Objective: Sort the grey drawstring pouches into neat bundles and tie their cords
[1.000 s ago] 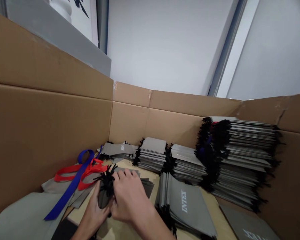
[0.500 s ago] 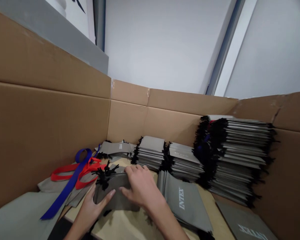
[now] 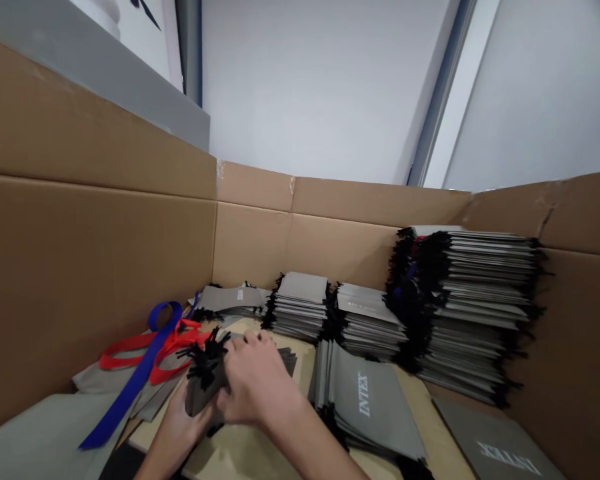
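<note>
In the head view, the hands work above a pale board (image 3: 240, 457) that spreads beneath and beyond them, enclosed by tall brown cardboard walls (image 3: 95, 247) to their left, ahead and to their right. Past the cardboard ahead rises a plain white wall (image 3: 310, 87), with a grey ledge (image 3: 145, 110) high to the left of the hands. The left hand (image 3: 183, 420) cups the bundle of grey pouches (image 3: 199, 396) from the left and below, while the right hand (image 3: 255, 377) grips it from above and the right, fingers curled over it; black cords tuft out at its upper end. Left of the hands lie a blue ribbon (image 3: 130, 395) and red ribbon (image 3: 181, 341) on loose grey fabric. Just right of the right hand rests a fanned stack marked INTEX (image 3: 380, 400); farther right stand tall corded stacks (image 3: 480, 320), and ahead sit two lower stacks (image 3: 300, 307). Half a second ago the hands were farther apart, thumbs spread across the bundle's broad grey face; now they are close together and the bundle shows narrower between them, much as one second ago. The surrounding stacks and ribbons keep their arrangement.
</note>
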`<state>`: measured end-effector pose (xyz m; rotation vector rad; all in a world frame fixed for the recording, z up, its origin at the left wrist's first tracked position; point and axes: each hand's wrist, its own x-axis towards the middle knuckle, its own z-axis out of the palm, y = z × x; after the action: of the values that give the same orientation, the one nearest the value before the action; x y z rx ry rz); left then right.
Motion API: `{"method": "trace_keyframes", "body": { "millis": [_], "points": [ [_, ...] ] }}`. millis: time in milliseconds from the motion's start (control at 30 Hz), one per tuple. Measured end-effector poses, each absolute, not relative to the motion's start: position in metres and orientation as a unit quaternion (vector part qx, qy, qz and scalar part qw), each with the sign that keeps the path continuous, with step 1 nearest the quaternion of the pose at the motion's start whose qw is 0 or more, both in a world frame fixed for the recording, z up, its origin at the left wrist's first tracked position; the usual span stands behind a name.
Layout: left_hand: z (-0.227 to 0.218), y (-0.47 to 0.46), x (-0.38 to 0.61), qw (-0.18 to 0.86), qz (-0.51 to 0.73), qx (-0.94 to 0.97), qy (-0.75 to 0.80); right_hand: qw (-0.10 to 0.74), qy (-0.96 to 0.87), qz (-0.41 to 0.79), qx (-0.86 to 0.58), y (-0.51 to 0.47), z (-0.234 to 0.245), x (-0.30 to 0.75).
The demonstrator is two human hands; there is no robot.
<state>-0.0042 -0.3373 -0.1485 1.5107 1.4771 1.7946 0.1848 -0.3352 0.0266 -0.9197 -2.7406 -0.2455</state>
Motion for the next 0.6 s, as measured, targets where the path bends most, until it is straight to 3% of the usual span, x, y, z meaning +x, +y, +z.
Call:
{"method": "trace_keyframes", "body": {
  "millis": [100, 233, 600],
  "points": [
    [-0.154, -0.334, -0.007, 0.188, 0.652, 0.519, 0.520, 0.092, -0.947, -0.088, -0.295, -0.338, 0.031, 0.176],
    [-0.145, -0.339, 0.000, 0.201, 0.644, 0.524, 0.519, 0.120, -0.941, -0.087, -0.306, -0.335, 0.026, 0.185],
    [-0.118, -0.359, 0.018, 0.170, 0.609, 0.519, 0.575, 0.107, -0.888, -0.069, -0.442, -0.316, 0.019, 0.257]
  ]
}}
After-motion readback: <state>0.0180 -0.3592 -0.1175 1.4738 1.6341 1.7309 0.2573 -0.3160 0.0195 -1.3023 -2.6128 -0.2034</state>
